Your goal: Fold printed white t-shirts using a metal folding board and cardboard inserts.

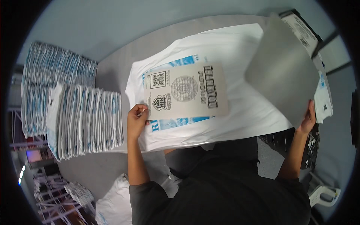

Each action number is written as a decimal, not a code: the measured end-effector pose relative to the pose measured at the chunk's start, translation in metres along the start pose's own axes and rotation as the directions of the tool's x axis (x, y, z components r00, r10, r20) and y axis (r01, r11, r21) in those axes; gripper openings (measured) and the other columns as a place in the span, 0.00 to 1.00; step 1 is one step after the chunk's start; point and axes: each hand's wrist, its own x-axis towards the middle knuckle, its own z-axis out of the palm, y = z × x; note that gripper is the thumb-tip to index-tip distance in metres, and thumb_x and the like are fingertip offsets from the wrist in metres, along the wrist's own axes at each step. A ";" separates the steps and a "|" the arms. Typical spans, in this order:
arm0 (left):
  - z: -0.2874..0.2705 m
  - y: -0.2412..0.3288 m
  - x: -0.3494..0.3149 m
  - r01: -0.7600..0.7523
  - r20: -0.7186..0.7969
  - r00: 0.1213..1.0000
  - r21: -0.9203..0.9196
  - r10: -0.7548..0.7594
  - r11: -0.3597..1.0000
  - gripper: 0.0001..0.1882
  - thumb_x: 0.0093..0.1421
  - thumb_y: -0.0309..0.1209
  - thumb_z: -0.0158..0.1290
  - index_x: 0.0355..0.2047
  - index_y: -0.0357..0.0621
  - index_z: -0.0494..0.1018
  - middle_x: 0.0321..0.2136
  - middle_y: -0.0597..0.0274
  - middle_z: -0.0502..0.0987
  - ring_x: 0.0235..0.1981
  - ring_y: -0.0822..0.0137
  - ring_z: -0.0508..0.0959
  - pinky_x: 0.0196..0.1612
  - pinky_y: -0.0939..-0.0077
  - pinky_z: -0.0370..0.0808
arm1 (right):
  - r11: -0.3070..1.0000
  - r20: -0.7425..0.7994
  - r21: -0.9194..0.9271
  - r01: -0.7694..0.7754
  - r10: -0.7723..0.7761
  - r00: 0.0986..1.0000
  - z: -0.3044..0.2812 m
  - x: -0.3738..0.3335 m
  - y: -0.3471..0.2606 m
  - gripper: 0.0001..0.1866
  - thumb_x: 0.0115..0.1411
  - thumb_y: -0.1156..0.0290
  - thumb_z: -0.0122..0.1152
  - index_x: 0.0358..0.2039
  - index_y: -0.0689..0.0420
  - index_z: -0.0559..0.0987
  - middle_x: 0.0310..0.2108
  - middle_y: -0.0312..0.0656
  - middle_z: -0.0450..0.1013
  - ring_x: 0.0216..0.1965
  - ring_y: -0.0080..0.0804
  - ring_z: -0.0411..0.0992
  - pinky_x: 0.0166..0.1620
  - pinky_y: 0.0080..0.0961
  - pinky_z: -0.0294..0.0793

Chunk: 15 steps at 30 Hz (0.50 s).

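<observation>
A white T-shirt (240,56) with a blue print lies spread across the table in front of me. On top of it rests a cardboard sheet (185,90) with black printing, covering much of the blue print. My left hand (138,119) has its fingers closed on the near left corner of this sheet. To the right, my right hand (308,119) grips a plain grey board (283,71) by its near edge. The board is raised, tilted and slightly blurred over the right part of the shirt.
Tall stacks of folded white and blue shirts (86,120) stand at the table's left. A container of printed sheets (303,32) is at the far right, with a folded white garment (323,101) nearer. Below are a black plastic bag (312,146), a white stool (326,195) and a white bundle (112,202).
</observation>
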 end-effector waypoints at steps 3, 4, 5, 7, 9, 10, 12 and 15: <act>0.001 -0.011 -0.016 0.038 -0.049 0.998 -0.011 -0.038 0.999 0.05 0.63 0.21 0.52 0.39 0.34 0.74 0.30 0.63 0.76 0.17 0.78 0.73 0.17 0.84 0.68 | 0.986 0.054 -0.154 -0.062 0.071 0.996 0.019 0.038 0.037 0.19 0.72 0.68 0.48 0.60 0.60 0.74 0.58 0.41 0.73 0.58 0.32 0.72 0.62 0.32 0.68; 0.000 -0.012 -0.021 0.043 -0.043 0.998 -0.011 -0.044 0.999 0.05 0.63 0.22 0.53 0.40 0.35 0.73 0.29 0.64 0.76 0.16 0.77 0.74 0.17 0.84 0.68 | 0.959 -0.198 -0.262 -0.103 0.051 0.979 0.036 0.045 0.054 0.16 0.71 0.69 0.50 0.54 0.60 0.76 0.52 0.40 0.76 0.55 0.30 0.73 0.60 0.30 0.68; -0.001 -0.013 -0.025 0.058 -0.065 0.996 -0.030 -0.060 0.998 0.05 0.63 0.22 0.53 0.40 0.35 0.73 0.29 0.64 0.76 0.16 0.77 0.74 0.17 0.84 0.68 | 0.955 -0.178 -0.270 -0.121 0.074 0.981 0.074 0.055 0.072 0.16 0.71 0.69 0.50 0.54 0.60 0.76 0.52 0.40 0.76 0.55 0.30 0.73 0.60 0.30 0.68; -0.004 -0.015 -0.032 0.040 -0.054 0.998 -0.065 -0.044 0.997 0.06 0.63 0.23 0.54 0.40 0.35 0.73 0.30 0.64 0.76 0.17 0.78 0.74 0.18 0.86 0.68 | 0.925 -0.210 -0.317 -0.210 0.148 0.967 0.144 0.076 0.100 0.12 0.70 0.68 0.53 0.47 0.61 0.77 0.37 0.35 0.77 0.35 0.22 0.75 0.42 0.18 0.74; -0.004 -0.012 -0.036 0.038 -0.065 0.997 -0.088 -0.044 0.995 0.08 0.64 0.26 0.55 0.42 0.36 0.74 0.29 0.62 0.77 0.17 0.76 0.75 0.19 0.80 0.69 | 0.913 -0.048 -0.293 -0.285 0.284 0.958 0.148 0.089 0.122 0.13 0.70 0.67 0.53 0.47 0.62 0.77 0.33 0.33 0.76 0.27 0.18 0.71 0.33 0.15 0.70; -0.003 -0.003 -0.039 -0.044 -0.133 0.990 0.099 0.057 0.994 0.09 0.64 0.28 0.55 0.43 0.38 0.74 0.27 0.60 0.77 0.17 0.72 0.75 0.21 0.76 0.70 | 0.897 0.095 -0.264 -0.354 0.390 0.916 0.149 0.094 0.133 0.13 0.70 0.67 0.54 0.48 0.62 0.77 0.30 0.32 0.76 0.19 0.14 0.68 0.24 0.11 0.66; -0.006 0.009 -0.045 -0.080 -0.244 0.954 0.354 0.175 0.932 0.13 0.64 0.35 0.56 0.46 0.43 0.75 0.25 0.55 0.76 0.20 0.61 0.77 0.26 0.65 0.72 | 0.840 0.037 -0.329 -0.431 0.467 0.883 0.170 0.101 0.155 0.14 0.70 0.66 0.54 0.49 0.63 0.77 0.28 0.31 0.75 0.14 0.12 0.61 0.19 0.10 0.58; -0.021 -0.007 -0.063 -0.003 -0.424 0.847 0.600 0.321 0.800 0.14 0.63 0.37 0.58 0.45 0.45 0.76 0.26 0.57 0.77 0.23 0.56 0.78 0.27 0.62 0.72 | 0.747 0.004 -0.383 -0.544 0.590 0.808 0.208 0.110 0.196 0.16 0.70 0.66 0.54 0.50 0.65 0.76 0.27 0.31 0.75 0.10 0.11 0.55 0.13 0.10 0.51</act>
